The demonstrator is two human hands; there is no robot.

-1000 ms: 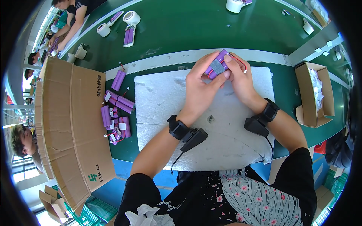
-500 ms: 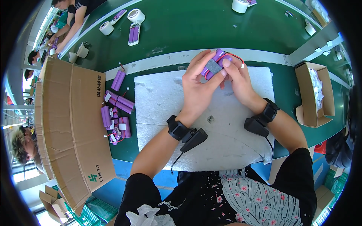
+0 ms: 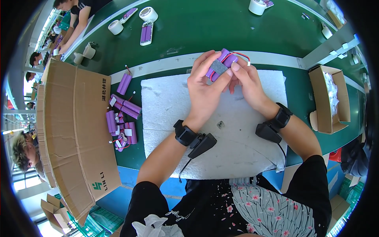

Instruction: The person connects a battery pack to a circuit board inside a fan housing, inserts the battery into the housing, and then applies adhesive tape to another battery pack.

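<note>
A purple battery pack [image 3: 230,60] with a grey patch [image 3: 219,66] across its face is held up over the far edge of a white foam sheet [image 3: 213,150]. Red and black wires run from it to a small white connector [image 3: 248,63] hanging on its right. My left hand [image 3: 205,89] is closed round the pack from the left, thumb laid along its lower side. At the pack's right edge my right hand [image 3: 252,89] pinches it, thumb on top and fingers curled beneath. The pack's underside is hidden.
Several purple battery packs [image 3: 124,84] lie left of the foam, beside a tall cardboard box [image 3: 79,130]. An open carton [image 3: 341,100] with white pieces stands at right. Past a pale rail [image 3: 158,63], white round parts with purple cells [image 3: 148,15] sit on a green belt. Co-workers are at left.
Both hands have shifted the battery pack slightly left and up, and the right thumb has slid toward its edge. The white parts on the green belt have moved a little right.
</note>
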